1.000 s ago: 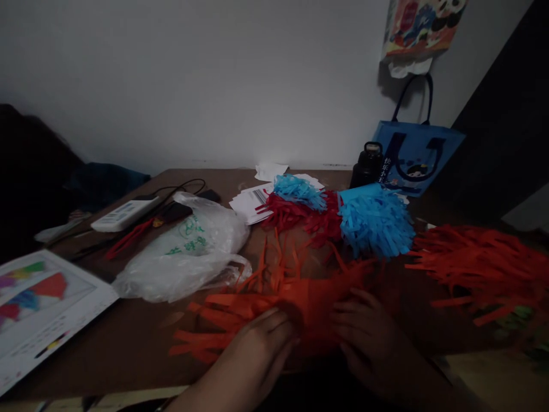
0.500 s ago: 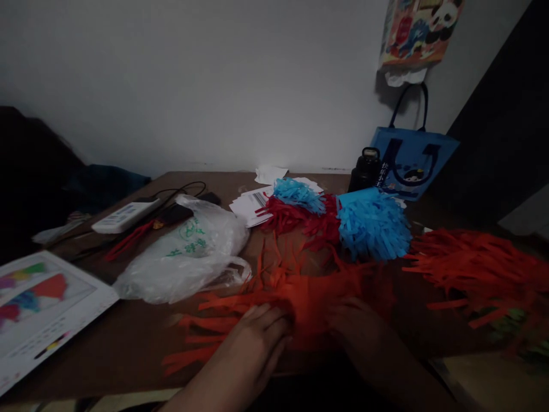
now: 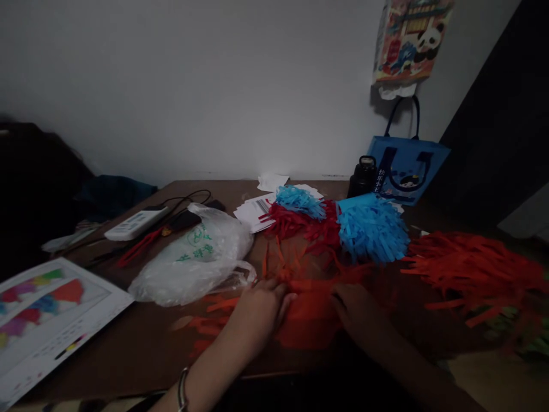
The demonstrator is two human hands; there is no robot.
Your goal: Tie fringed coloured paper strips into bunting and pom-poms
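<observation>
An orange fringed paper point(image 3: 311, 315) lies spread on the table in front of me, its cut strips fanning out to the left, the far side and the right. My left hand point(image 3: 263, 303) has its fingers curled over the paper's far left part, closed on it. On the opposite side my right hand point(image 3: 355, 309) is bent over the paper too, its fingers closed at the edge and partly dark. Beyond them are red fringed paper point(image 3: 288, 220), a small blue fringed bunch point(image 3: 300, 202) and a larger blue fringed bunch point(image 3: 373, 229).
A clear plastic bag point(image 3: 193, 263), a white power strip point(image 3: 136, 223) and a printed picture sheet point(image 3: 55, 320) are at left. Another orange fringed bunch point(image 3: 480, 272) lies at right. A black bottle point(image 3: 362, 178) and blue tote bag point(image 3: 412, 166) stand behind, below a hanging tissue pack point(image 3: 412, 46).
Both hands have moved away from me, up to the far part of the orange paper. Their fingers have curled more. The view has shifted slightly, and a bracelet now shows on my left wrist.
</observation>
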